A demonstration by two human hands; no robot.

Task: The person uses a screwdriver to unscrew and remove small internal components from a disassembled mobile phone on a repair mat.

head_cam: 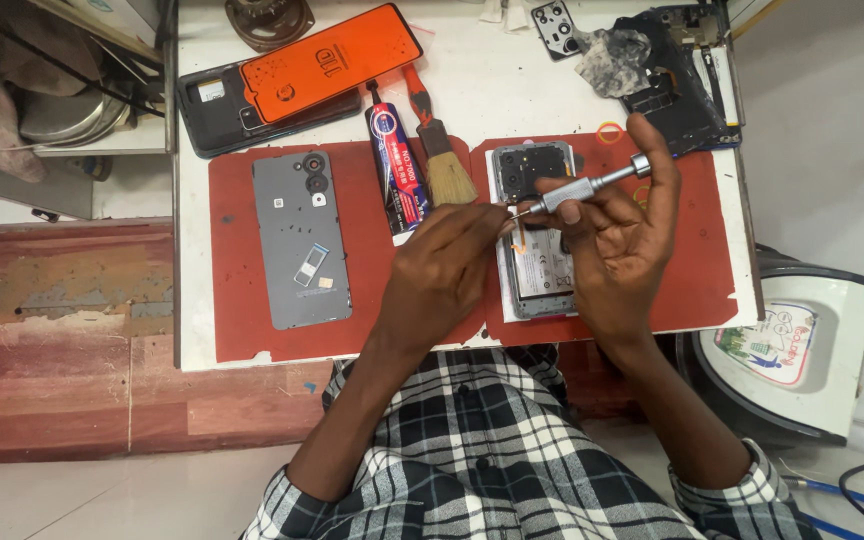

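Over the red work mat [352, 330] on my white table [512, 80], my right hand [617, 245] grips a slim silver screwdriver [582, 187], fingers wrapped round its barrel and the forefinger capping its round end. My left hand [442, 270] pinches at the driver's tip with thumb and fingertips closed together; what sits between them is too small to make out, perhaps a screw. Directly beneath both hands lies an opened phone [535, 230], back removed, camera block and battery exposed. To my left on the mat rests its grey back cover [300, 240], inner side up. Between them lie a glue tube [399, 170] and a small brush [442, 160]. Farther back sits another phone under an orange screen protector [327, 60], and a dismantled phone frame [682, 70] at the far right corner
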